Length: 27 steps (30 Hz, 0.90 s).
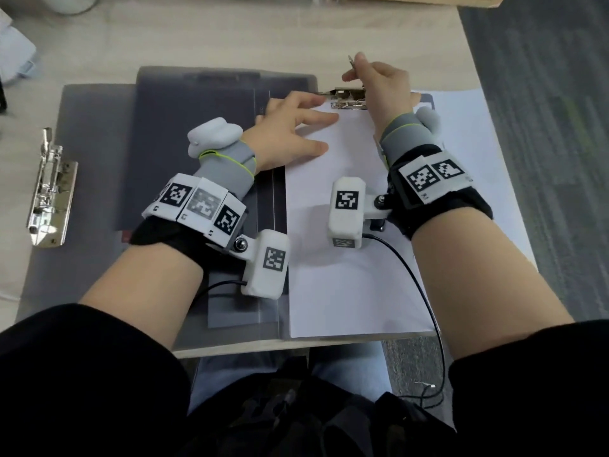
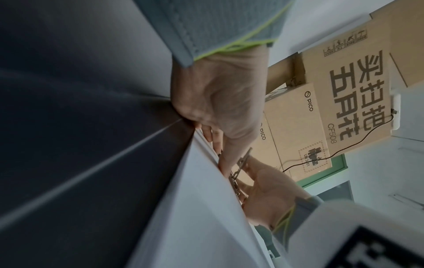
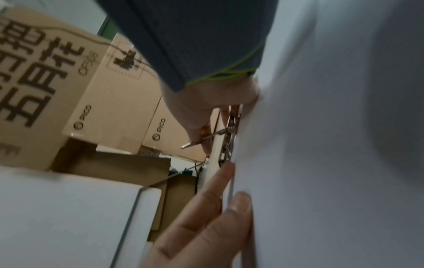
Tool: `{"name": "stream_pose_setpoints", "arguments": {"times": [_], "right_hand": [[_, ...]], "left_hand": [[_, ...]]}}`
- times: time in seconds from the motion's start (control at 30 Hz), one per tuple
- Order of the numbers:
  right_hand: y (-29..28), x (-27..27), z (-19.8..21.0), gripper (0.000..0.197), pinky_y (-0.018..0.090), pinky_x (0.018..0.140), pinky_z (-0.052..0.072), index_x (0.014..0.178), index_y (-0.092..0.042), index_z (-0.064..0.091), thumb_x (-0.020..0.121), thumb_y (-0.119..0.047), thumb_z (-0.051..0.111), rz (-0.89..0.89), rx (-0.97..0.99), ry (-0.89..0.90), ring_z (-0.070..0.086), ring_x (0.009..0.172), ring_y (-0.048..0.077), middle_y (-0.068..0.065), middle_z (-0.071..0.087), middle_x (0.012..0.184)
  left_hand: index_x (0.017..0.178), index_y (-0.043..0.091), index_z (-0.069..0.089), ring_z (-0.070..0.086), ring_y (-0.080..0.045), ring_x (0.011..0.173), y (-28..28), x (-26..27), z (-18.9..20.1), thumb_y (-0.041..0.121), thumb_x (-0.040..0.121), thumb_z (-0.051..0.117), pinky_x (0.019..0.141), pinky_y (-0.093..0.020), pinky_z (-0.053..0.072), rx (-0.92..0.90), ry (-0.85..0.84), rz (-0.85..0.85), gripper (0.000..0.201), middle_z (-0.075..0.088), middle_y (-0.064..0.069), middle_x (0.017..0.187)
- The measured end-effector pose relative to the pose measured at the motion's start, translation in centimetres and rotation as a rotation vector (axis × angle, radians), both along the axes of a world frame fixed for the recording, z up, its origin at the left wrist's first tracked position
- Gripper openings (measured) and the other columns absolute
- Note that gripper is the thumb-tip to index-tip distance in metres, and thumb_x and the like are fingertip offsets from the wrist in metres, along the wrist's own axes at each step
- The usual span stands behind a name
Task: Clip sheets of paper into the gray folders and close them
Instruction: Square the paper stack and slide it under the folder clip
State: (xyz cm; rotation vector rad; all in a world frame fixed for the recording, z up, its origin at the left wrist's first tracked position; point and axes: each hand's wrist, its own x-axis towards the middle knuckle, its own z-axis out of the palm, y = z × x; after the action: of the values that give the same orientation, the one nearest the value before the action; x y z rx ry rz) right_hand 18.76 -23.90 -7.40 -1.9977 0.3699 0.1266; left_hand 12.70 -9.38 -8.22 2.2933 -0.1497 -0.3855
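Observation:
A gray folder (image 1: 237, 311) lies open on the table, with a white sheet of paper (image 1: 346, 275) on its right half. At the sheet's top edge sits the folder's metal clip (image 1: 349, 99), its lever (image 1: 351, 62) raised. My right hand (image 1: 364, 72) pinches that lever. My left hand (image 1: 306, 122) lies flat with fingers spread on the sheet's top left corner. In the left wrist view the left hand (image 2: 220, 108) presses the paper (image 2: 195, 208) beside the clip (image 2: 239, 168). The right wrist view shows the right hand (image 3: 206, 112) holding the lever (image 3: 201, 140).
More gray folders (image 1: 197, 94) lie stacked to the left, one with a shiny metal clip (image 1: 49, 189) at its left edge. The table edge (image 1: 494, 110) and gray carpet run along the right. A black cable (image 1: 425, 291) trails over the paper. Cardboard boxes (image 2: 332, 108) stand beyond.

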Motion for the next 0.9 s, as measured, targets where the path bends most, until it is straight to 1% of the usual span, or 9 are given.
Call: {"name": "stream_pose_setpoints", "arguments": {"times": [0.03,0.07,0.1,0.17,0.23,0.37,0.47,0.8,0.9], "right_hand": [[0.2,0.3,0.1,0.035,0.037,0.102,0.038,0.057,-0.031,0.066,0.083,-0.051,0.054,0.004,-0.038,0.014,0.034,0.118,0.028,-0.011,0.058,0.076],[0.4,0.5,0.0,0.032,0.036,0.1,0.039,0.061,-0.03,0.067,0.08,-0.052,0.055,0.006,-0.077,0.033,0.032,0.115,0.027,-0.008,0.061,0.086],[0.5,0.8,0.1,0.027,0.034,0.098,0.039,0.069,-0.031,0.07,0.076,-0.054,0.056,0.009,-0.111,0.061,0.031,0.114,0.026,-0.005,0.061,0.103],[0.3,1.2,0.3,0.035,0.029,0.098,0.033,0.099,-0.034,0.068,0.073,-0.055,0.058,0.016,-0.193,0.126,0.03,0.121,0.026,-0.002,0.046,0.131],[0.3,1.9,0.1,0.047,0.03,0.105,0.027,0.119,-0.033,0.056,0.075,-0.052,0.06,0.026,-0.236,0.147,0.027,0.13,0.025,0.0,0.032,0.139],[0.9,2.5,-0.2,0.067,0.033,0.116,0.02,0.135,-0.031,0.04,0.076,-0.053,0.061,0.039,-0.332,0.18,0.017,0.139,0.026,0.002,0.018,0.149],[1.3,2.8,-0.4,0.072,0.038,0.117,0.014,0.14,-0.027,0.035,0.077,-0.054,0.058,0.088,-0.443,0.219,0.012,0.142,0.029,0.006,0.014,0.153],[1.9,2.7,-0.5,0.066,0.04,0.116,0.016,0.14,-0.023,0.033,0.081,-0.045,0.056,0.131,-0.548,0.22,0.01,0.143,0.031,0.009,0.008,0.156],[1.8,2.9,-0.5,0.071,0.041,0.116,0.015,0.143,-0.024,0.029,0.081,-0.046,0.054,0.149,-0.574,0.229,0.009,0.144,0.032,0.009,0.006,0.157]], "left_hand": [[0.129,0.037,0.053,0.019,-0.02,0.137,0.1,0.0,-0.1,0.029,0.086,0.062,0.119,-0.044,0.011,0.01,-0.005,-0.013,0.045,0.031,0.012,0.148],[0.129,0.037,0.052,0.019,-0.02,0.137,0.1,0.0,-0.1,0.029,0.086,0.062,0.119,-0.044,0.012,0.015,-0.002,-0.02,0.045,0.031,0.012,0.148],[0.129,0.038,0.052,0.019,-0.02,0.137,0.1,0.0,0.0,0.029,0.086,0.062,0.119,-0.043,0.012,0.016,0.002,-0.022,0.045,0.031,0.011,0.148],[0.129,0.038,0.052,0.019,-0.02,0.137,0.0,0.0,0.1,0.032,0.084,0.063,0.118,-0.042,0.012,0.015,0.009,-0.029,0.047,0.031,0.011,0.148],[0.128,0.038,0.053,0.02,-0.02,0.136,0.0,0.0,0.3,0.04,0.075,0.06,0.118,-0.041,0.012,0.007,0.033,-0.034,0.054,0.032,0.011,0.147],[0.125,0.039,0.055,0.02,-0.018,0.137,-0.2,0.0,0.4,0.045,0.065,0.055,0.119,-0.042,0.012,-0.015,0.045,-0.014,0.061,0.032,0.012,0.147],[0.124,0.039,0.056,0.02,-0.017,0.137,-0.3,0.0,0.4,0.044,0.064,0.055,0.119,-0.043,0.013,-0.014,0.047,-0.006,0.061,0.032,0.01,0.146],[0.123,0.038,0.058,0.024,-0.016,0.135,-0.4,-0.1,0.8,0.041,0.065,0.059,0.119,-0.04,0.015,-0.011,0.064,0.023,0.059,0.031,0.003,0.143],[0.125,0.037,0.056,0.022,-0.018,0.136,-0.4,0.0,0.8,0.031,0.078,0.066,0.119,-0.04,0.015,0.003,0.056,0.018,0.048,0.029,0.002,0.144]]}}
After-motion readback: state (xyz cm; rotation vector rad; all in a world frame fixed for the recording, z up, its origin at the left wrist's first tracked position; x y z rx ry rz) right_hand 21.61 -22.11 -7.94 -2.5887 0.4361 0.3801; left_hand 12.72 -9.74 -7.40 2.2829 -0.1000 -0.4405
